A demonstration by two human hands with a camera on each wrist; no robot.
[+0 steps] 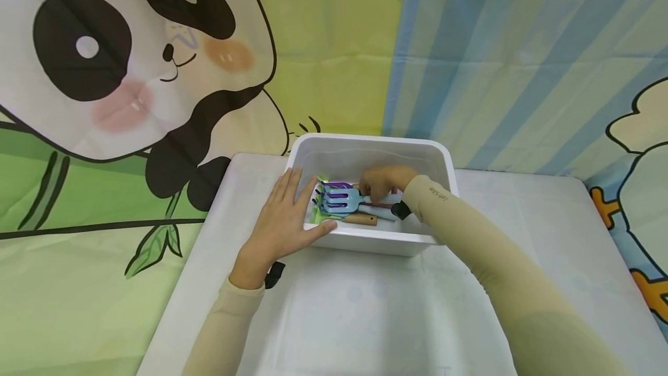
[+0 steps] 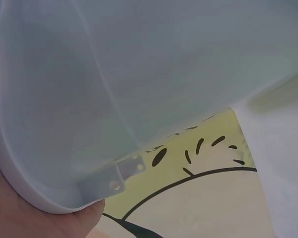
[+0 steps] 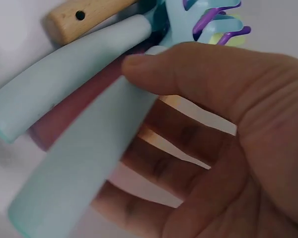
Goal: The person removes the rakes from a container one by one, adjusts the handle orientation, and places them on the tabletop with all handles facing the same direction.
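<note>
A white plastic bin (image 1: pixel 376 243) holds several small garden hand tools. Inside it, my right hand (image 1: pixel 386 181) pinches the pale blue handle of a light blue hand fork (image 1: pixel 341 199), thumb on top and fingers beneath, as the right wrist view shows. Beside that lie a dull red handle (image 3: pixel 74 111), another pale blue handle (image 3: pixel 74 72) and a wooden handle (image 3: pixel 89 19). Purple prongs (image 1: pixel 339 185) show next to the fork's head. My left hand (image 1: pixel 284 213) rests on the bin's left front corner, its fingers straight along the rim.
The bin stands on a table with a white cover (image 1: pixel 344 318). Behind the table hangs a printed cloth with a panda (image 1: pixel 219 115) on it. The bin's back wall (image 1: pixel 355 155) rises close to that cloth.
</note>
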